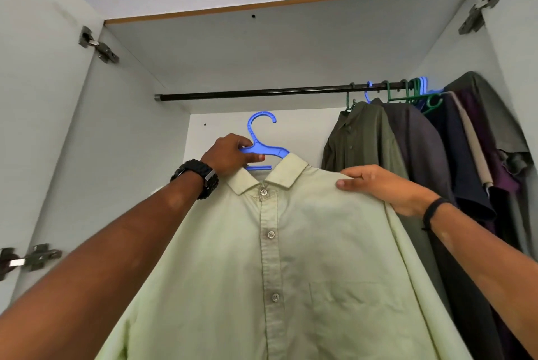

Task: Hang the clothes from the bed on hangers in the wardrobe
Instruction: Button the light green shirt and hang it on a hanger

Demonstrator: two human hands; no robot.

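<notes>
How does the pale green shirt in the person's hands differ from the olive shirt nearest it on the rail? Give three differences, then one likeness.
The pale green shirt is light; the olive shirt is dark. The pale green shirt's blue hanger is below the rail, unhooked; the olive shirt's hangs on it. Both hands hold the pale green shirt; nothing touches the olive one. Both are collared and on hangers.

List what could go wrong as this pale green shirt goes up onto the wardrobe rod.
1. The blue hanger is below the rod, hook not yet over it; the left hand grips only its near arm, so it may tip.
2. The right hand only pinches the pale green shirt at the shoulder; it could slide off.
3. The hanging clothes crowd the right.
</notes>
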